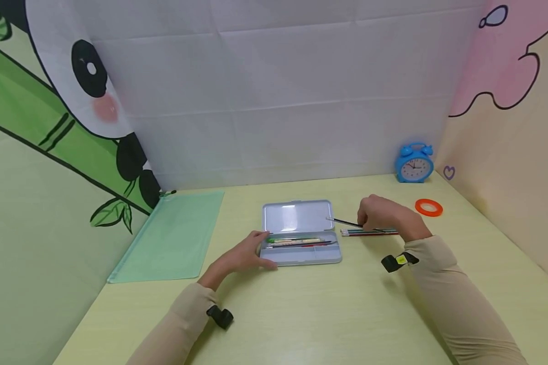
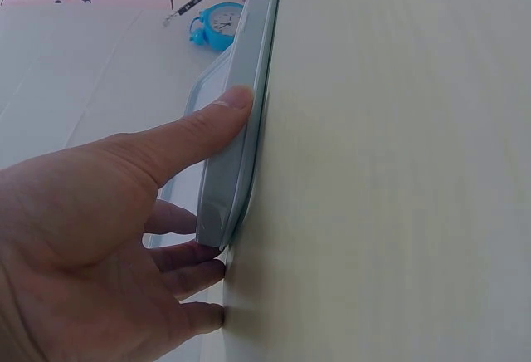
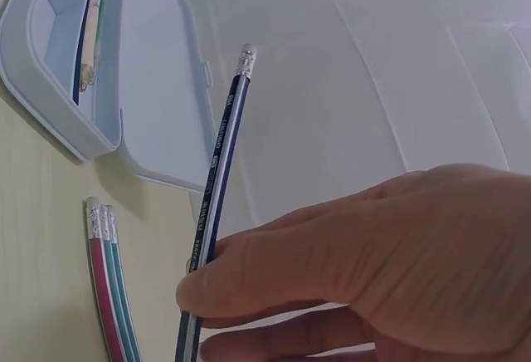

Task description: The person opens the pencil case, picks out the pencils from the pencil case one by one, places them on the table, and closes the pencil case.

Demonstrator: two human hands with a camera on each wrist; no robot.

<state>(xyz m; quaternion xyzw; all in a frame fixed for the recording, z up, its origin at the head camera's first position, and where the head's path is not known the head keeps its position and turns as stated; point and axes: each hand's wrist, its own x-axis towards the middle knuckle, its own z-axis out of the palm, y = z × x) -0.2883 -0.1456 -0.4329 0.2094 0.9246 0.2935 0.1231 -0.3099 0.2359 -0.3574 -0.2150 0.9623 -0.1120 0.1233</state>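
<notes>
A pale blue-grey pencil case (image 1: 292,257) lies with its lid (image 1: 297,215) folded back. Several pens and pencils (image 1: 301,243) are in its tray. My left hand (image 1: 244,253) grips the case's left end, thumb on the front wall and fingers round the corner, as the left wrist view shows. Right of the case, my right hand (image 1: 383,212) pinches a dark striped pencil (image 3: 220,167) above the table, its white eraser end pointing towards the lid. Below that hand lie a red pencil (image 3: 102,287) and green pencils (image 3: 124,295), side by side; the hand partly covers them in the head view.
A mint-green zip pouch (image 1: 173,238) lies flat at the table's left. An orange-red tape ring (image 1: 421,209) lies beyond my right hand. At the back right corner stands a blue alarm clock (image 1: 414,165). A pale cloth (image 1: 278,101) hangs behind the table.
</notes>
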